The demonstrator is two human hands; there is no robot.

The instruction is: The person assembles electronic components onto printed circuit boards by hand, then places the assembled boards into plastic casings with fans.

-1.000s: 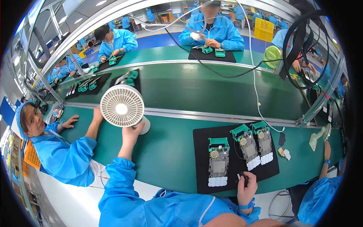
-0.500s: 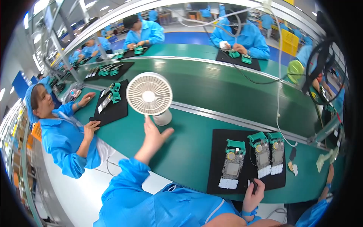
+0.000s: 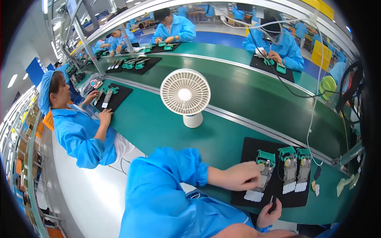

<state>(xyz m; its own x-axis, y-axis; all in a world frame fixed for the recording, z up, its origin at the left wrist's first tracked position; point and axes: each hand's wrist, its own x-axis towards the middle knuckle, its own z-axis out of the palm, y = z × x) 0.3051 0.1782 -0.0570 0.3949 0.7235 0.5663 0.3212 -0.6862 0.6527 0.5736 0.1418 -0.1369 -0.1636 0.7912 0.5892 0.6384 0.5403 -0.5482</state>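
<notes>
My left hand (image 3: pixel 240 175) hovers over the left part of a circuit board (image 3: pixel 265 174) with a green plastic frame and a white padded end. Its fingers are loosely bent, with a gap between them and nothing visible inside. At the mat's front edge, my right hand (image 3: pixel 270 214) has its fingers closed round a small dark, slim object (image 3: pixel 272 203) whose kind I cannot make out. Two similar boards, a middle one (image 3: pixel 289 170) and a right one (image 3: pixel 303 170), lie side by side on the black mat (image 3: pixel 248 148).
A white desk fan (image 3: pixel 185 95) stands on the green table (image 3: pixel 154 123). To the left, a co-worker (image 3: pixel 75 123) handles boards on another black mat (image 3: pixel 120 95). Small scraps (image 3: pixel 316 187) and a white cable (image 3: pixel 310 135) are right of my mat. A metal rail (image 3: pixel 238 119) runs behind.
My left hand has left the fan and moved right, over the left board. The fan now faces slightly differently, and the whole view has shifted. My right hand still grips the dark object.
</notes>
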